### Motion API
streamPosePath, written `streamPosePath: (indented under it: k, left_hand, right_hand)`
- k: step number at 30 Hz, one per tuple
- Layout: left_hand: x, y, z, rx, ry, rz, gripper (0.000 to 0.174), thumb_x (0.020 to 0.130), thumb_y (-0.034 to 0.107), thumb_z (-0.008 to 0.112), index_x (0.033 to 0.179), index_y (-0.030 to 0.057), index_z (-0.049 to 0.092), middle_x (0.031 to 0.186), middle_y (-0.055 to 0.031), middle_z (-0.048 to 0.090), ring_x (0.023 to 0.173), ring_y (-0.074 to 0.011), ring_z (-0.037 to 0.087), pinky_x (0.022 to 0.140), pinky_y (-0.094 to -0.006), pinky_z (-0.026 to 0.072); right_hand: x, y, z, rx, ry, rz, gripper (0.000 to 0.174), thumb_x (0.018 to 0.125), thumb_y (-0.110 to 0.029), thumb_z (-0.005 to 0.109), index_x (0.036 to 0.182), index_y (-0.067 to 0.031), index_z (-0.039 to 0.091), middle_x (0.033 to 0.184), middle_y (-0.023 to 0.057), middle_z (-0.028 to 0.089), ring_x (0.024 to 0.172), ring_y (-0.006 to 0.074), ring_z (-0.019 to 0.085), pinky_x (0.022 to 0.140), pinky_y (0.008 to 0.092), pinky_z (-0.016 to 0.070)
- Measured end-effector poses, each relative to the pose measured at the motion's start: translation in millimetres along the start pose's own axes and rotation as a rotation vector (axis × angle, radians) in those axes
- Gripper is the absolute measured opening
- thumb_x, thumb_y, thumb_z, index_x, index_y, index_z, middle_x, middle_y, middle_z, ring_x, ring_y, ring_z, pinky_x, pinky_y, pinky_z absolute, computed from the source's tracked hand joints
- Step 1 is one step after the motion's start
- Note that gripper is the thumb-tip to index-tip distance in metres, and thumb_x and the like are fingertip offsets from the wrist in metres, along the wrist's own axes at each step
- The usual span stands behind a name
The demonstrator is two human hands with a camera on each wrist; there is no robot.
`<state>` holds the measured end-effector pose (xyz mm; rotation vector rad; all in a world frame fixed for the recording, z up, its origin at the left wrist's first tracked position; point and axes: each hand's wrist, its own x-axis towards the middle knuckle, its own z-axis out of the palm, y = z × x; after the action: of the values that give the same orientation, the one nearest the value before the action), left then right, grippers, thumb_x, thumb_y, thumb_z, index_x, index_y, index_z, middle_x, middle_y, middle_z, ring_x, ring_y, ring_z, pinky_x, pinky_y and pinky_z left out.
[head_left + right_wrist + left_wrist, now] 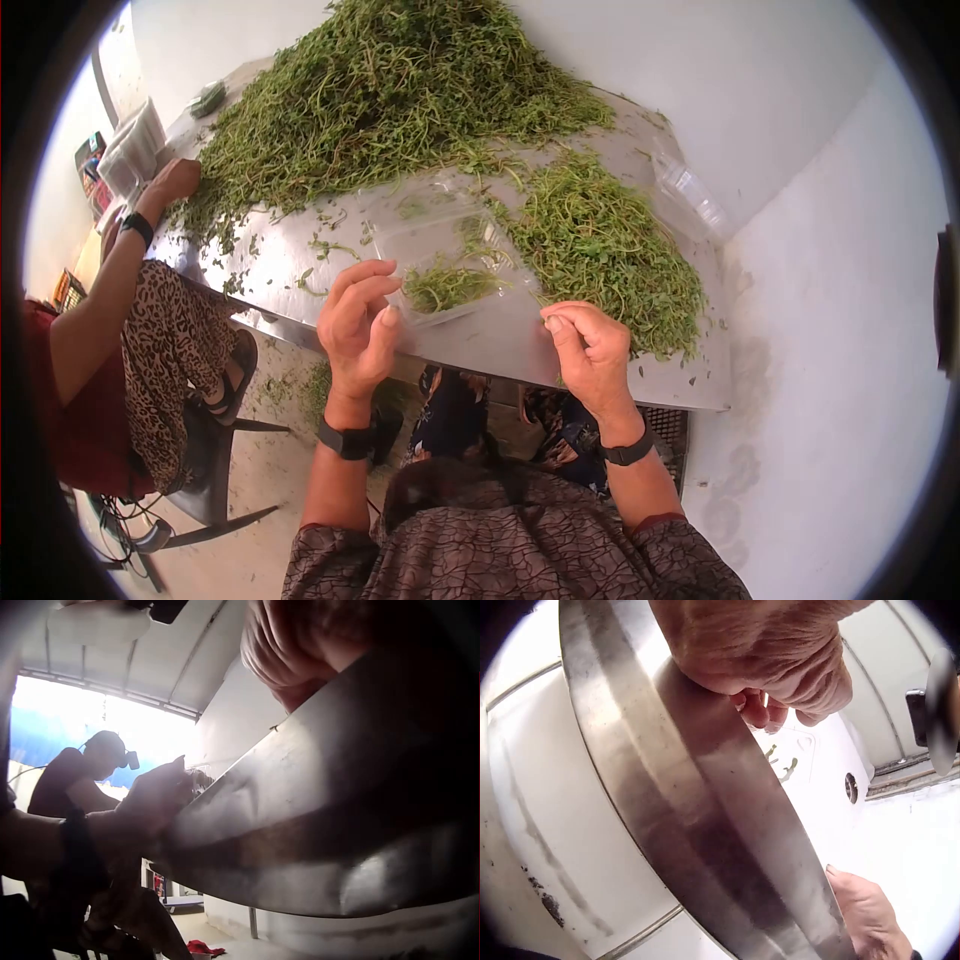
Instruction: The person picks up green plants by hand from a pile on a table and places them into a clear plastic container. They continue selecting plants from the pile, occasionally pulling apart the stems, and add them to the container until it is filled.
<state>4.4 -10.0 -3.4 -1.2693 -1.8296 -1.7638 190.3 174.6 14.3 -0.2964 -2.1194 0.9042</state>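
My left hand [360, 325] is raised at the table's front edge with its fingers loosely bent and nothing in them. Just beyond it lies a clear plastic box [400, 245], its lid side folded back, with a small heap of green sprigs [445, 288] in its near part. To the right, my right hand [595, 350] hovers by the near edge of a smaller pile of leafy green stems [600, 235]. Its thumb and forefinger come together, the other fingers curled; I cannot tell whether a sprig is between the tips. Both wrist views mostly show the table's metal rim [705, 795].
A large mound of greens [400, 100] covers the back of the metal table [290, 250]. Another person's hand [178, 178] touches its left side, beside stacked clear boxes [135, 150]. More clear plastic [690, 195] lies at right, near the white wall [820, 260]. Loose leaves are scattered about.
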Motion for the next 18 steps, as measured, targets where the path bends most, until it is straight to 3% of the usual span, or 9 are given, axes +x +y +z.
streamPosePath:
  k: [3, 5, 6, 7, 9, 13, 15, 18]
  left_hand:
    - [-1, 0, -1, 0.018, -0.009, -0.011, 0.023, 0.085, 0.019, 0.062, 0.095, -0.0017, 0.066, 0.109, -0.0158, 0.065, 0.075, -0.0166, 0.060, 0.067, -0.0282, 0.0485]
    - [-4, -3, -1, 0.038, 0.090, 0.059, 0.021, 0.086, 0.015, 0.060, 0.095, -0.0037, 0.066, 0.108, -0.0195, 0.065, 0.089, -0.0235, 0.063, 0.079, -0.0323, 0.0494]
    - [-9, 7, -1, -0.035, 0.138, -0.012, 0.019, 0.087, 0.011, 0.058, 0.095, -0.0047, 0.065, 0.107, -0.0218, 0.065, 0.099, -0.0296, 0.062, 0.087, -0.0360, 0.0477]
    - [-8, 15, -4, -0.010, 0.144, 0.042, 0.016, 0.088, 0.008, 0.058, 0.096, -0.0041, 0.064, 0.108, -0.0213, 0.065, 0.097, -0.0276, 0.062, 0.085, -0.0346, 0.0485]
    - [-3, 33, -7, 0.137, 0.102, 0.221, 0.015, 0.094, 0.010, 0.056, 0.099, -0.0014, 0.065, 0.111, -0.0187, 0.064, 0.064, -0.0092, 0.053, 0.059, -0.0229, 0.0437]
    - [9, 75, 4, 0.111, -0.023, 0.242, 0.010, 0.089, 0.006, 0.061, 0.095, 0.0004, 0.065, 0.103, -0.0175, 0.067, 0.066, -0.0138, 0.059, 0.061, -0.0265, 0.0481]
    - [11, 91, 5, 0.169, -0.195, 0.288, 0.013, 0.078, 0.000, 0.066, 0.090, 0.0020, 0.067, 0.093, -0.0160, 0.068, 0.077, -0.0248, 0.066, 0.064, -0.0297, 0.0520]
    - [9, 105, -1, 0.202, -0.318, 0.257, 0.017, 0.073, -0.004, 0.067, 0.088, 0.0036, 0.068, 0.091, -0.0130, 0.069, 0.076, -0.0249, 0.067, 0.064, -0.0299, 0.0526]
  right_hand:
    - [-3, 3, 2, 0.053, 0.033, 0.014, 0.008, 0.088, -0.004, 0.064, 0.091, 0.0029, 0.067, 0.086, 0.0129, 0.069, 0.067, 0.0196, 0.064, 0.059, 0.0285, 0.0500]
    - [-2, 3, 1, 0.071, 0.070, 0.004, 0.007, 0.088, -0.003, 0.064, 0.090, 0.0028, 0.067, 0.085, 0.0132, 0.069, 0.066, 0.0209, 0.064, 0.059, 0.0288, 0.0501]
    - [-1, 3, 1, 0.052, 0.071, -0.030, 0.007, 0.088, -0.003, 0.064, 0.089, 0.0028, 0.067, 0.084, 0.0139, 0.069, 0.066, 0.0225, 0.064, 0.059, 0.0294, 0.0502]
    - [-3, 3, 2, 0.031, 0.070, -0.059, 0.007, 0.087, -0.003, 0.064, 0.089, 0.0028, 0.067, 0.083, 0.0145, 0.068, 0.065, 0.0241, 0.064, 0.059, 0.0300, 0.0503]
    - [-4, -1, 1, 0.058, 0.097, -0.026, 0.006, 0.087, -0.002, 0.064, 0.088, 0.0028, 0.066, 0.080, 0.0151, 0.067, 0.064, 0.0260, 0.064, 0.058, 0.0315, 0.0503]
    - [-3, -1, 1, 0.080, 0.078, -0.007, 0.005, 0.086, -0.002, 0.065, 0.086, 0.0025, 0.065, 0.078, 0.0138, 0.066, 0.064, 0.0261, 0.063, 0.057, 0.0332, 0.0498]
    - [-4, -2, -1, 0.083, 0.083, -0.006, 0.005, 0.086, -0.002, 0.065, 0.085, 0.0023, 0.065, 0.077, 0.0135, 0.066, 0.063, 0.0262, 0.063, 0.057, 0.0336, 0.0495]
    - [-6, -6, -5, 0.143, 0.101, -0.003, 0.004, 0.084, -0.002, 0.066, 0.083, 0.0016, 0.064, 0.077, 0.0130, 0.066, 0.064, 0.0266, 0.063, 0.058, 0.0337, 0.0503]
